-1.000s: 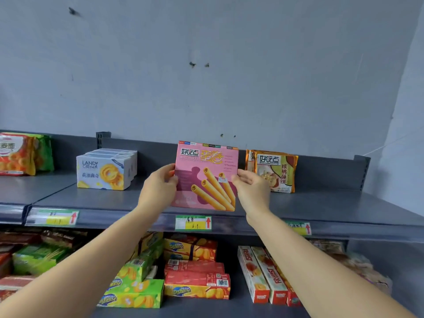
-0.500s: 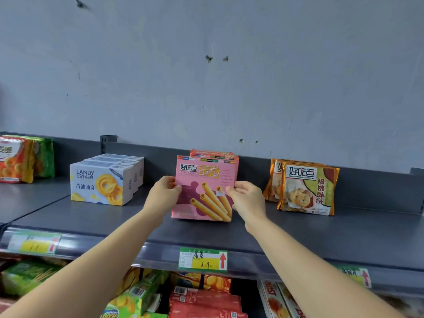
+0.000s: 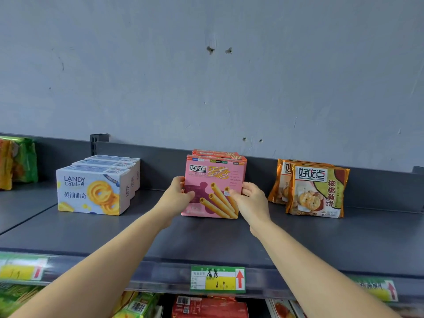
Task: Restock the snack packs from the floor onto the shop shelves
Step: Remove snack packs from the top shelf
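A pink egg-roll box (image 3: 214,180) stands upright on the grey top shelf (image 3: 206,237), in front of more boxes of the same kind (image 3: 218,153). My left hand (image 3: 176,195) grips its left edge and my right hand (image 3: 249,198) grips its right edge, thumbs on the front face. The box's bottom edge rests on or just above the shelf surface.
White Landy Castle cookie boxes (image 3: 91,191) stand to the left, orange walnut-cookie bags (image 3: 316,191) to the right, green-orange bags (image 3: 16,161) at far left. A price tag (image 3: 218,278) hangs on the shelf's front rail. More packs fill the lower shelf (image 3: 206,306).
Both hands have carried the pink box away from me, deeper onto the shelf, up against the matching boxes behind. The view has come closer to the shelf.
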Demonstrator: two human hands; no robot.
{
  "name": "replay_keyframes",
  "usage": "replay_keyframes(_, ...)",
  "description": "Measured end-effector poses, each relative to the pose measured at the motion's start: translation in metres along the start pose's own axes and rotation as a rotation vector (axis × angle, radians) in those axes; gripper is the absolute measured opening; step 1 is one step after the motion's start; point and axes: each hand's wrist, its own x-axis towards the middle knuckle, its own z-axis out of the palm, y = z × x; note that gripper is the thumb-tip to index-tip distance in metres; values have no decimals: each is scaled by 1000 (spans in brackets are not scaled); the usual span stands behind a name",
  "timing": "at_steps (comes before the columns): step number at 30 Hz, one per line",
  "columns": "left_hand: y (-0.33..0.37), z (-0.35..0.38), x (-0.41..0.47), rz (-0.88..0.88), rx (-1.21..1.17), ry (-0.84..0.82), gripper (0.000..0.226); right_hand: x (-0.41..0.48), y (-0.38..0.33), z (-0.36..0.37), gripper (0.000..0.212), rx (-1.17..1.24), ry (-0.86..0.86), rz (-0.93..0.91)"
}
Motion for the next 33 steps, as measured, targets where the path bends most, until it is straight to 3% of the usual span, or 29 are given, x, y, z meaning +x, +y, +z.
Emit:
replay_keyframes(8,-7,-4,-1,54,122,-16,52,-7,6,6,43,-80,14,-26)
replay_keyframes(14,-5,-3,-11,86,215,-16,39,-23,6,-4,60,-296,22,7)
replay_keyframes(18,-3,-7,-14,124,237,5,31,-36,4,-19,56,-424,39,-6)
replay_keyframes(20,0,-7,-17,158,267,15,39,-45,3,-29,53,-479,53,-12)
replay_keyframes(24,15,-4,-36,273,348,56,61,-67,2,-52,49,-562,99,2)
replay_keyframes(28,29,8,-57,428,452,86,58,-95,-3,-82,48,-627,160,18)
replay_keyframes(33,43,46,-96,591,531,-58,51,-140,-5,-133,49,-738,238,28)
